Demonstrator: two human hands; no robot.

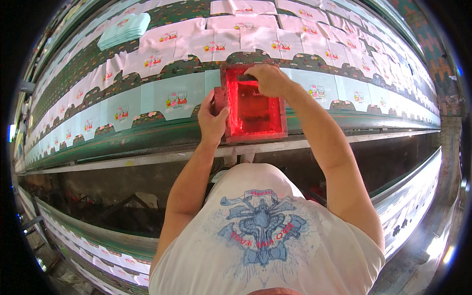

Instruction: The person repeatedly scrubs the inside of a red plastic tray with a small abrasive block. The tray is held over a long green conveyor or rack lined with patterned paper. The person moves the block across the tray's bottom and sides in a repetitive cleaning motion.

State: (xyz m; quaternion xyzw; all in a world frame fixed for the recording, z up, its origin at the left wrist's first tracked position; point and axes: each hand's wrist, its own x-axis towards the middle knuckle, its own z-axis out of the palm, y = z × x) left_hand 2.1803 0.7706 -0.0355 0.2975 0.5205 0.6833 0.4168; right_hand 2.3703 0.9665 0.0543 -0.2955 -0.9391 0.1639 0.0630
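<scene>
A screen-printing frame with a red, ink-smeared mesh lies over the row of pale blue fabric pieces along the table's near edge. My left hand grips the block on the frame's left side, thumb near the rim. At the frame's top, my right hand holds a dark squeegee against the mesh. Left of the frame lies a pale blue fabric piece with a printed cartoon pair; another printed piece lies to the right. The fabric beneath the frame is hidden.
Rows of pink printed fabric pieces cover the long table beyond. A stack of folded pale blue pieces sits at the upper left. A metal rail runs along the near edge. Another table with printed pieces stands at the lower left.
</scene>
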